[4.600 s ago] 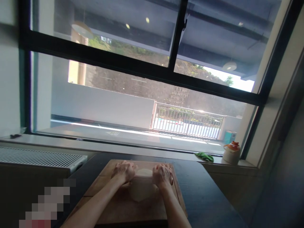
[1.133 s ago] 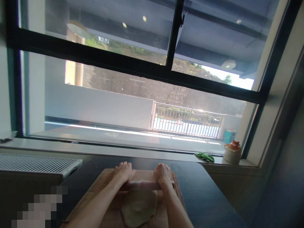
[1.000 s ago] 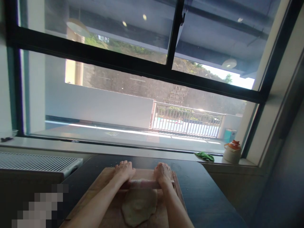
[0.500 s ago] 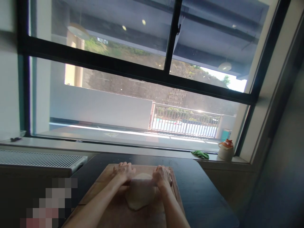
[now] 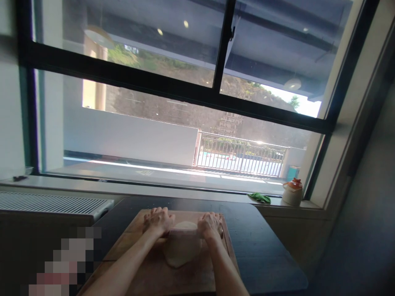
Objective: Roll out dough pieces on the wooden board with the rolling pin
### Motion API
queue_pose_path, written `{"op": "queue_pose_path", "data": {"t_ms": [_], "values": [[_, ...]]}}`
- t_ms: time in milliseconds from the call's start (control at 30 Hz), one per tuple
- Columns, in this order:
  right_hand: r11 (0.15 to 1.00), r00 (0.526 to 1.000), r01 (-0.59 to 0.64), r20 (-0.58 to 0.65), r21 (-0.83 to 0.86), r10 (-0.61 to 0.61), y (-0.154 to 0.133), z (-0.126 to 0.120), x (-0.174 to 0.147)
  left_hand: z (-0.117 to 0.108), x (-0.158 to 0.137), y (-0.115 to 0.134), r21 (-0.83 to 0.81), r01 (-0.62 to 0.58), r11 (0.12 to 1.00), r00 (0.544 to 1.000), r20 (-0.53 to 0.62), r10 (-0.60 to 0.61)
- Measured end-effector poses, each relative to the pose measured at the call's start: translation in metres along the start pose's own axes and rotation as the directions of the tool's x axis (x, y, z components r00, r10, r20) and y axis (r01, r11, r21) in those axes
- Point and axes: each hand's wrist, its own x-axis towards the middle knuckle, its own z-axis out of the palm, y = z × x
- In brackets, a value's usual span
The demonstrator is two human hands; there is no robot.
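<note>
No writing, label, brand, number or sign can be read anywhere in this view. The small pot (image 5: 292, 193) on the windowsill at about three o'clock shows only white and orange colour, no legible mark, and the wooden board (image 5: 129, 242) on the bench is plain.
</note>
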Motion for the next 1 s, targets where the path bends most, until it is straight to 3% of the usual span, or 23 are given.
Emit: {"op": "queue_pose_path", "data": {"t_ms": [200,633,800,1000], "values": [[1.000,0.997,0.017,0.076,-0.022,-0.016,0.000,0.001,0.019,0.002,0.013,0.003,-0.035,0.029,0.999,0.999,0.035,-0.028],[0.992,0.986,0.128,0.109,-0.014,-0.126,-0.002,0.016,0.063,0.021,0.051,0.008,0.012,-0.085,0.996,0.992,-0.096,0.085],[0.988,0.981,0.155,0.114,0.006,-0.155,-0.005,0.015,0.059,0.019,0.051,0.010,0.004,-0.114,0.993,0.987,-0.112,0.114],[0.993,0.989,0.117,0.084,0.021,-0.119,-0.004,0.005,0.036,0.008,0.033,0.011,-0.077,-0.239,0.968,0.964,-0.141,0.227]]}}
